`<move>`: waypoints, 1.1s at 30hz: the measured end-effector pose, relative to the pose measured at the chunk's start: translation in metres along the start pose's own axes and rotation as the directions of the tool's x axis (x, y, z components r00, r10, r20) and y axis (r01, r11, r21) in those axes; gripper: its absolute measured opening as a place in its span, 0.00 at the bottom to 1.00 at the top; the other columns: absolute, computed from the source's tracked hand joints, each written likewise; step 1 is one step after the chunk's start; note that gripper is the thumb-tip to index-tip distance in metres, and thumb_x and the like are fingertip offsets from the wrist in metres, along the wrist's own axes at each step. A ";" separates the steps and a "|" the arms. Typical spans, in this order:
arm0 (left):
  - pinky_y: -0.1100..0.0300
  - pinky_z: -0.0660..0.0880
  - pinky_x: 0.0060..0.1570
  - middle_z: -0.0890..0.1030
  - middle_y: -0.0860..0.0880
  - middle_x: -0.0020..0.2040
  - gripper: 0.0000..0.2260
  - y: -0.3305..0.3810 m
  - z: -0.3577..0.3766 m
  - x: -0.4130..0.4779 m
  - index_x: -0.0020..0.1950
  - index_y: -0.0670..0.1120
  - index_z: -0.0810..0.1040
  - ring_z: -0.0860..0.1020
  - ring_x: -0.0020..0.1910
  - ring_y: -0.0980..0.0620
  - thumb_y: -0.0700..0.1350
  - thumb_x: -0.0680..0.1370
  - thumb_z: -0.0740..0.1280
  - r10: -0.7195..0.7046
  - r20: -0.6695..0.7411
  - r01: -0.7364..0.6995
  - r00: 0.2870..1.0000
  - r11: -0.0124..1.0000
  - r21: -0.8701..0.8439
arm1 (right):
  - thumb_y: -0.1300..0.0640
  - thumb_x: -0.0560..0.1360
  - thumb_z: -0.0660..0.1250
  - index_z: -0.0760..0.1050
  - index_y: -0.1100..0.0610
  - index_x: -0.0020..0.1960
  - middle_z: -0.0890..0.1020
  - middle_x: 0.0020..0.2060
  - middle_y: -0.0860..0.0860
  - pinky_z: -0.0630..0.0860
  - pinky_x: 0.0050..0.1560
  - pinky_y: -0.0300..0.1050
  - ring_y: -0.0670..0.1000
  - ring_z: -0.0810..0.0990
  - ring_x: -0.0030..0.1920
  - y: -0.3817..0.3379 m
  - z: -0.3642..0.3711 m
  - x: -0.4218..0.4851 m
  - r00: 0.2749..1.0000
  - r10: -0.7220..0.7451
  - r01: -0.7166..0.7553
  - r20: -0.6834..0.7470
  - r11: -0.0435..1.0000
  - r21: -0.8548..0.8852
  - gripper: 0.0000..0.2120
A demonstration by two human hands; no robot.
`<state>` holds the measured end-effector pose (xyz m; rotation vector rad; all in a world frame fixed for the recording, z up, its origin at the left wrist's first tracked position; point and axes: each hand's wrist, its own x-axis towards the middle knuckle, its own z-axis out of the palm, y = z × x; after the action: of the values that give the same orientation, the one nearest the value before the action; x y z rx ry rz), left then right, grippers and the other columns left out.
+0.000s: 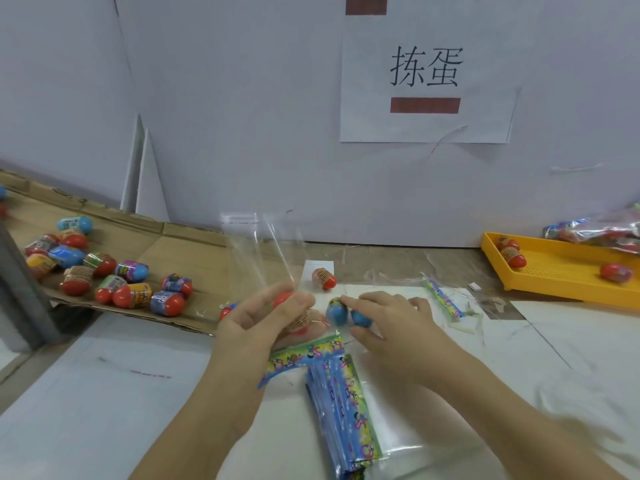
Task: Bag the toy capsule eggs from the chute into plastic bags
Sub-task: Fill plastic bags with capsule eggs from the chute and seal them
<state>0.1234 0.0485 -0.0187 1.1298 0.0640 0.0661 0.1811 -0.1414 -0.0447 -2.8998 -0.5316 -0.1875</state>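
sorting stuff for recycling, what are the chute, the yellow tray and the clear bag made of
Chute: brown corrugated cardboard, matte, with fold creases and ragged edges. Yellow tray: looks like moulded plastic, slightly glossy, its floor a grid of small holes. Clear bag: thin transparent plastic film, shiny, wrinkled, see-through.

1. The left hand [256, 320] grips a clear bag [263, 251] and red eggs [284, 299].
2. The right hand [391, 323] pinches two blue eggs [337, 313] beside it.
3. Many loose eggs [131, 271] lie on the cardboard chute [194, 251] at left.
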 end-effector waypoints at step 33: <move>0.64 0.79 0.36 0.86 0.46 0.39 0.16 -0.014 0.012 -0.007 0.41 0.50 0.86 0.84 0.37 0.51 0.52 0.56 0.77 0.061 0.204 -0.105 0.977 0.972 0.212 | 0.31 0.73 0.46 0.76 0.29 0.50 0.56 0.71 0.30 0.48 0.68 0.41 0.35 0.46 0.70 -0.046 -0.081 -0.027 0.924 -0.175 0.298 -0.339 0.886 0.355 0.20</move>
<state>0.1173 0.0317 -0.0259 1.3575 -0.1560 0.0223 0.1318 -0.1250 0.0375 -2.3441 -0.7700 -0.4827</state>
